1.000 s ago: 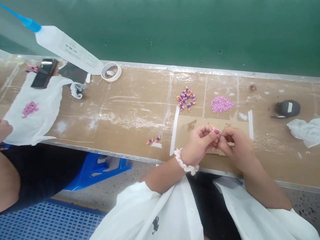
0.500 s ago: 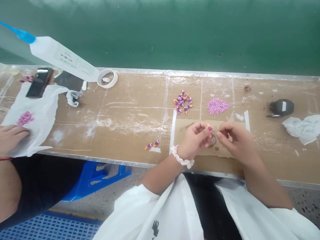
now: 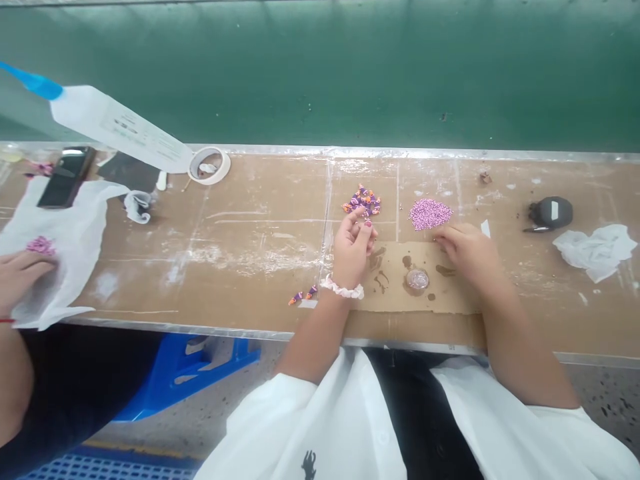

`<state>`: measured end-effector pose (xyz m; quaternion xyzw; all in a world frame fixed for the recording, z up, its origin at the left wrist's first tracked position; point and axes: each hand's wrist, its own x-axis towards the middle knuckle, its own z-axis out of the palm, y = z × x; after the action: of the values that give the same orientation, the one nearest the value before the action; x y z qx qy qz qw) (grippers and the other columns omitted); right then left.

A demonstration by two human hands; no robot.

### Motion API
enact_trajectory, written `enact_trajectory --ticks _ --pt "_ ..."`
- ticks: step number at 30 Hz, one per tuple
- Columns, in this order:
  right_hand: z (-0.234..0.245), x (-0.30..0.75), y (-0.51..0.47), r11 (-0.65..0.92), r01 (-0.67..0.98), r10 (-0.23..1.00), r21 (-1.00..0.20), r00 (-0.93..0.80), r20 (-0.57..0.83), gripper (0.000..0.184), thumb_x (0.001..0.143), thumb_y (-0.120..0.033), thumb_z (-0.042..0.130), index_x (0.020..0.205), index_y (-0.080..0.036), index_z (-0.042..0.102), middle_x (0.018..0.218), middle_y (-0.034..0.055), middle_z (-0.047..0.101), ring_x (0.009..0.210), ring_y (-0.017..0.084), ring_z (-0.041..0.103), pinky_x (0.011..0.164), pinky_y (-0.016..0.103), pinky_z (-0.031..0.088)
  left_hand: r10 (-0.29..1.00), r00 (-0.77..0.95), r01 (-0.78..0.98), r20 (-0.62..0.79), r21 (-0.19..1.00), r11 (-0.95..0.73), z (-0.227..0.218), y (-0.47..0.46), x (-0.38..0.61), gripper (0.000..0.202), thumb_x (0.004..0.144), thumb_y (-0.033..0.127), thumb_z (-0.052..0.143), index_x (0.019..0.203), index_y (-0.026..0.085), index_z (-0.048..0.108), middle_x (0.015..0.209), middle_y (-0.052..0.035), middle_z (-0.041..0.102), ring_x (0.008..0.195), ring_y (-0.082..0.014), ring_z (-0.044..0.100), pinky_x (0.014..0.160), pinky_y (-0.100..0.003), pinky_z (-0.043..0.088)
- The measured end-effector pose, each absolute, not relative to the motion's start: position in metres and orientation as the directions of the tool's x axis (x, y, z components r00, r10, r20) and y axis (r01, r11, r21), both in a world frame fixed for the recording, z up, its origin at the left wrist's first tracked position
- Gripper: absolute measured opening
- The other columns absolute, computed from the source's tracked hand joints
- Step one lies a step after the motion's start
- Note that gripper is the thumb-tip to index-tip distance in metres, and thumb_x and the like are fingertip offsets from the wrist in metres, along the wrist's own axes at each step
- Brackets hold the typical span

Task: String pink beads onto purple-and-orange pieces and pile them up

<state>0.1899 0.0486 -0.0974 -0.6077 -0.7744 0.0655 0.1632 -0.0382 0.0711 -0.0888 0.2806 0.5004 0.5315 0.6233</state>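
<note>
My left hand (image 3: 353,248) reaches out over the bench with its fingers curled just below a small pile of purple and orange pieces (image 3: 363,201). My right hand (image 3: 466,250) lies at the lower edge of a heap of pink beads (image 3: 429,213), fingertips pinched toward it; what they hold, if anything, is hidden. Between my hands, a small round glittery dab (image 3: 417,279) sits on a taped-down cardboard sheet (image 3: 400,303). Two loose purple and orange pieces (image 3: 303,295) lie near the bench's front edge.
A squeeze bottle with a blue nozzle (image 3: 110,123) slants over the back left, beside a tape roll (image 3: 209,165). A phone (image 3: 66,176) and a white bag (image 3: 75,227) lie left, with another person's hand (image 3: 20,277) on the bag. A dark object (image 3: 550,213) and crumpled tissue (image 3: 595,248) lie right.
My hands have parted from in front of me: the left has gone forward to the purple and orange pile, the right to the pink beads. The glittery dab now shows on the cardboard.
</note>
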Motion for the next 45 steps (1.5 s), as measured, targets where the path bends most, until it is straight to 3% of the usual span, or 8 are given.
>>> enact_trajectory --ticks 9,14,18,25,29,31,39,45 --pt "-0.098 0.185 0.050 0.284 0.934 0.953 -0.215 -0.250 0.173 0.018 0.088 -0.015 0.052 0.080 -0.023 0.066 0.084 0.0044 0.068 0.076 0.020 0.052 0.059 0.032 0.034 0.941 -0.007 -0.372 -0.338 0.874 0.311 -0.083 0.069 -0.041 0.024 0.081 0.023 0.066 0.104 0.018 0.058 0.062 0.0050 0.058 0.047 -0.0033 0.041 0.042 -0.016 0.029" --pt "-0.103 0.182 0.050 0.281 0.927 0.958 -0.249 -0.256 0.128 0.020 0.074 0.000 0.049 0.074 -0.020 0.053 0.078 0.0073 0.059 0.074 0.021 0.046 0.058 0.033 0.026 0.943 -0.004 -0.372 -0.333 0.876 0.308 -0.085 0.068 -0.040 0.022 0.080 0.024 0.069 0.099 0.019 0.059 0.062 0.0044 0.059 0.047 -0.0036 0.042 0.043 -0.016 0.031" --pt "-0.109 0.184 0.054 0.301 0.882 0.952 -0.364 -0.258 0.163 0.024 0.068 0.002 0.048 0.077 -0.021 0.046 0.080 0.0070 0.054 0.075 0.022 0.046 0.061 0.033 0.031 0.953 0.036 -0.347 -0.301 0.890 0.294 -0.084 0.064 -0.035 0.021 0.079 0.027 0.070 0.095 0.018 0.061 0.063 0.0039 0.059 0.046 -0.0033 0.041 0.042 -0.017 0.030" --pt "-0.090 0.179 0.049 0.394 0.672 0.915 -0.627 -0.227 0.333 0.009 0.093 -0.018 0.039 0.087 -0.024 0.039 0.080 0.0008 0.048 0.068 0.016 0.048 0.061 0.030 0.042 0.925 0.290 -0.303 -0.245 0.893 0.332 -0.065 0.039 -0.010 0.027 0.079 0.038 0.072 0.092 0.015 0.064 0.076 -0.0016 0.067 0.056 -0.0044 0.049 0.053 -0.019 0.039" --pt "-0.072 0.165 0.033 0.435 0.319 0.898 -0.842 -0.217 0.382 0.006 0.097 -0.025 0.041 0.092 -0.025 0.042 0.080 -0.0003 0.045 0.065 0.013 0.046 0.056 0.027 0.042 0.896 0.387 -0.311 -0.217 0.884 0.349 -0.062 0.030 0.003 0.037 0.077 0.048 0.071 0.093 0.014 0.066 0.078 -0.0015 0.065 0.056 -0.0039 0.049 0.051 -0.018 0.038" --pt "-0.065 0.160 0.026 0.428 0.169 0.896 -0.888 -0.206 0.392 0.005 0.097 -0.025 0.045 0.093 -0.025 0.045 0.081 0.0005 0.045 0.066 0.013 0.046 0.055 0.027 0.040 0.879 0.425 -0.328 -0.215 0.869 0.371 -0.060 0.028 0.005 0.040 0.075 0.051 0.073 0.090 0.014 0.067 0.076 -0.0006 0.063 0.053 -0.0031 0.046 0.049 -0.019 0.038" --pt "-0.052 0.161 0.015 0.516 0.205 0.842 -0.832 -0.298 0.449 0.012 0.094 -0.013 0.047 0.096 -0.025 0.049 0.084 0.0014 0.048 0.073 0.014 0.050 0.060 0.028 0.044 0.882 0.410 -0.364 -0.233 0.844 0.393 -0.052 0.022 0.002 0.036 0.067 0.047 0.081 0.076 0.014 0.069 0.064 0.0017 0.058 0.055 -0.0043 0.045 0.052 -0.021 0.040" --pt "-0.048 0.162 0.012 0.583 0.280 0.810 -0.762 -0.273 0.520 0.022 0.089 -0.005 0.053 0.098 -0.025 0.053 0.086 0.0014 0.054 0.076 0.014 0.054 0.066 0.029 0.046 0.923 0.357 -0.378 -0.145 0.881 0.284 -0.050 0.016 0.004 0.034 0.072 0.047 0.077 0.077 0.014 0.067 0.066 0.0013 0.058 0.060 -0.0059 0.051 0.055 -0.020 0.043"
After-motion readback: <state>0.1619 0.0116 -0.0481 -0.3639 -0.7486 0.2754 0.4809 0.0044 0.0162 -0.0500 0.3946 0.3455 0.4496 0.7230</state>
